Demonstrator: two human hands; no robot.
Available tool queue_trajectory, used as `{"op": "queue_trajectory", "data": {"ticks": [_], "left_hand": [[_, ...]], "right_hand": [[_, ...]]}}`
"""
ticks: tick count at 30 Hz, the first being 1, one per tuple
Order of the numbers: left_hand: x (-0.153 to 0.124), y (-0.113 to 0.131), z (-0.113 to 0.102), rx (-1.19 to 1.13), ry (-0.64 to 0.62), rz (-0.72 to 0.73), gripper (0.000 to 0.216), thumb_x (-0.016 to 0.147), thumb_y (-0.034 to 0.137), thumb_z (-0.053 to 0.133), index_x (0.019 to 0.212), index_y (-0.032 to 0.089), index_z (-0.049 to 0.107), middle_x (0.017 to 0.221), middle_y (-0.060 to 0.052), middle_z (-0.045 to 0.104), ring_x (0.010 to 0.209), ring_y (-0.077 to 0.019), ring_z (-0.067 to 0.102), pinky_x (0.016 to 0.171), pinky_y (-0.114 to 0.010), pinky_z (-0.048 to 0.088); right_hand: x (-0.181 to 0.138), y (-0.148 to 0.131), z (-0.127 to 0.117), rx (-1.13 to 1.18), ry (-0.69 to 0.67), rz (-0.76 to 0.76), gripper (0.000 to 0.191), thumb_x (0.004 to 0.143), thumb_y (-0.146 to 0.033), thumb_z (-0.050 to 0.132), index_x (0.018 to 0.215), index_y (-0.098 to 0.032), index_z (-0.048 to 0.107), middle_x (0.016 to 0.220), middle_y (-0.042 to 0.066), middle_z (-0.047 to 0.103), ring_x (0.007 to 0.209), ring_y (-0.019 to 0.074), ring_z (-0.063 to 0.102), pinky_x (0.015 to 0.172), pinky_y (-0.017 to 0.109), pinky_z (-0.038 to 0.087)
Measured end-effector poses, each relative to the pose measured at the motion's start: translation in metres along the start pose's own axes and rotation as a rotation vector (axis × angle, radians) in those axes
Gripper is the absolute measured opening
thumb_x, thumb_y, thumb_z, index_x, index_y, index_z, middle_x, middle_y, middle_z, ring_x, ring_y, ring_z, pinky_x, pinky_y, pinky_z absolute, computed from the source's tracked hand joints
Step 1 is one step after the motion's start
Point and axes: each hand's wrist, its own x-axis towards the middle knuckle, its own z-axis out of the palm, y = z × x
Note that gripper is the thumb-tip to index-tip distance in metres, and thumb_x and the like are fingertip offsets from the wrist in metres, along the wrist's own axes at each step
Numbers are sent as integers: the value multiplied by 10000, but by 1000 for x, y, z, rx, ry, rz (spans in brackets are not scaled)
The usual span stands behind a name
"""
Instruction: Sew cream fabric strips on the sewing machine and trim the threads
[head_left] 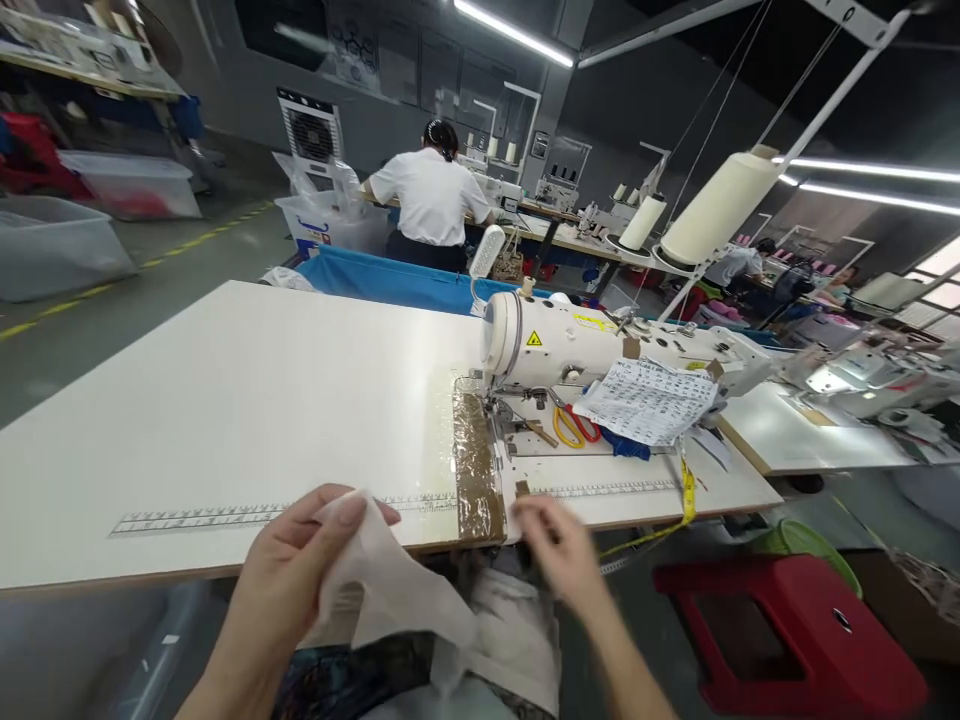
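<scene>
My left hand, over the table's front edge, pinches a thin white piece of fabric between thumb and fingers. The fabric hangs down toward my lap, where more pale cloth lies. My right hand is at the table edge just right of the brown tape strip, a little blurred. Its fingers are curled together, and whatever may be between them is hidden. Beyond both hands stands a white sewing machine, its needle area above the end of the tape strip.
Yellow- and red-handled scissors and a printed cloth lie at the machine. A yellow tape measure hangs over the edge. Thread cones stand behind. A red stool is at right. A person in white sits ahead.
</scene>
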Motion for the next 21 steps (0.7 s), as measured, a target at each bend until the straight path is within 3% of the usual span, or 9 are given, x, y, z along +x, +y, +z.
{"op": "queue_trajectory", "data": {"ticks": [1,3,6,9,13,17,21], "left_hand": [[-4,4,3,43,-33,-3,430,758,651,689,775,221,666,783,-28,702,593,-166,574,503,-252,492],[-10,8,8,131,-101,13,448,771,662,663,784,215,676,754,-47,702,627,-197,608,520,-272,500],[-11,7,13,267,-188,158,422,801,623,654,787,208,731,744,-72,714,714,-236,647,598,-292,524],[-7,-1,15,332,-245,297,373,859,552,625,804,215,774,803,-79,742,738,-224,664,658,-273,533],[-1,-12,12,271,-269,253,298,882,481,638,834,225,782,829,-64,755,744,-204,686,633,-225,528],[0,-23,10,239,-301,244,253,885,434,653,842,225,788,855,-58,764,762,-201,702,614,-207,532],[0,-32,12,261,-344,257,225,896,385,645,849,223,794,846,-41,766,746,-175,698,612,-186,523]], "right_hand": [[20,11,-18,-168,157,14,363,976,-409,341,1034,-199,630,1073,111,687,1018,231,625,900,374,499],[61,35,-49,-286,270,39,401,944,-385,332,1112,-141,602,1208,199,625,1183,323,537,1020,509,409],[106,61,-74,-367,242,58,399,885,-366,398,1110,-112,608,1191,237,620,1207,394,506,1022,563,377],[123,72,-82,-435,185,108,341,819,-353,494,1053,-143,627,1094,211,654,1166,407,533,950,517,434],[112,76,-93,-478,101,219,238,741,-332,578,922,-186,624,962,166,673,1034,377,596,819,430,480],[75,74,-107,-435,-36,320,220,748,-372,567,871,-190,581,813,119,656,784,281,634,668,354,481],[25,37,-103,-301,-203,257,310,825,-460,501,1010,-213,530,861,51,625,755,195,597,667,297,481]]}}
